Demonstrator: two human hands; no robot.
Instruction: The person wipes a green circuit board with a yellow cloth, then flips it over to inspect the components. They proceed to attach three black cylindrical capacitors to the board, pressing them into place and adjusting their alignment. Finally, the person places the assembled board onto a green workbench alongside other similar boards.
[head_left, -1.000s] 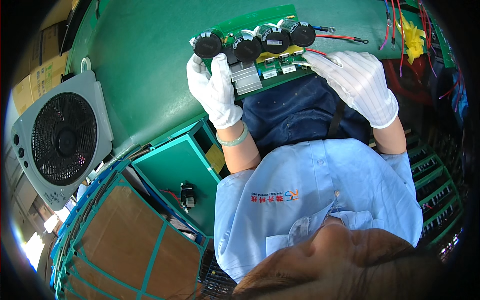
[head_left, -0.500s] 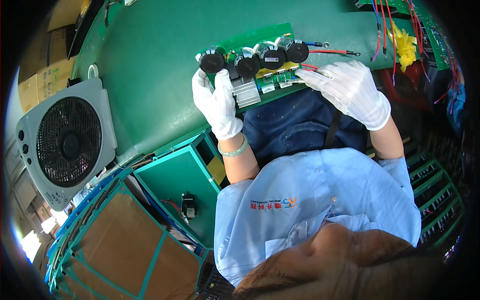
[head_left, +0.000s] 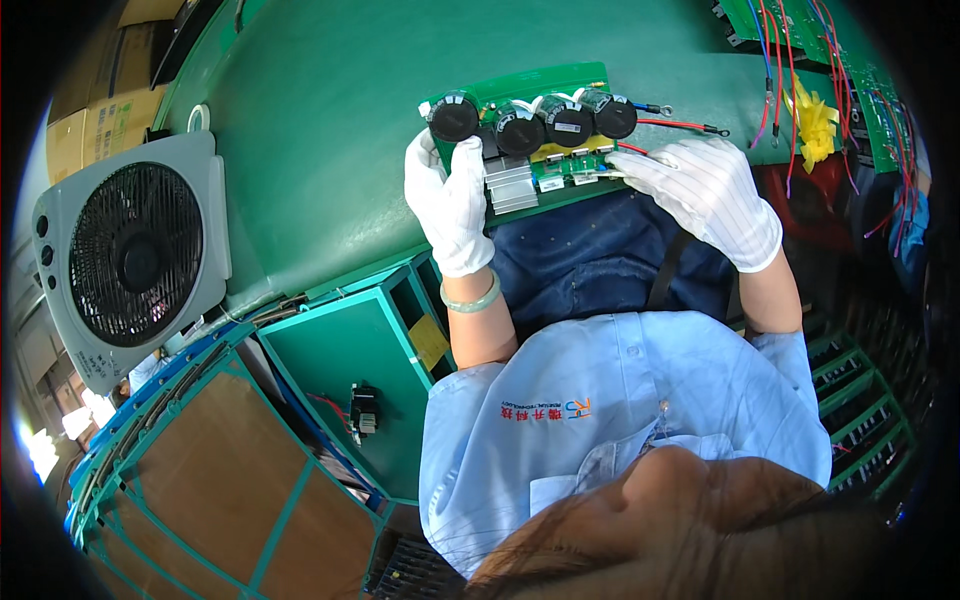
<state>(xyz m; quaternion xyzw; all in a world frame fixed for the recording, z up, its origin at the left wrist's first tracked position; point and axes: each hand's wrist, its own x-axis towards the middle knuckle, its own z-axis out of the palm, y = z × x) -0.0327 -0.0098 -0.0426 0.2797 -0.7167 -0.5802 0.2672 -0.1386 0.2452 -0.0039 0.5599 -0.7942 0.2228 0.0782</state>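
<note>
A green circuit board (head_left: 560,78) is held tilted over the near edge of the green tabletop. Several large black capacitors (head_left: 568,126) stand in a row on it, with a silver finned heat sink (head_left: 512,187) in front. Gripping the board's left end is my left hand (head_left: 447,205), white-gloved, thumb in front and fingers behind. My right hand (head_left: 705,195), also gloved, has its thumb and fingers pinched at the board's right front corner; the fingertips partly hide what lies between them. Red and blue leads (head_left: 685,124) with ring terminals stick out of the board's right side.
At left stands a grey box fan (head_left: 138,255). More circuit boards with red and blue wires (head_left: 850,85) lie at the far right, near a yellow ribbon-like bundle (head_left: 815,125). Below the tabletop is a green cabinet (head_left: 340,350) with a small black component (head_left: 363,412) on it.
The board and both hands appear shifted slightly right and lower in view; the surroundings have shifted too. Both hands keep their places on the board.
</note>
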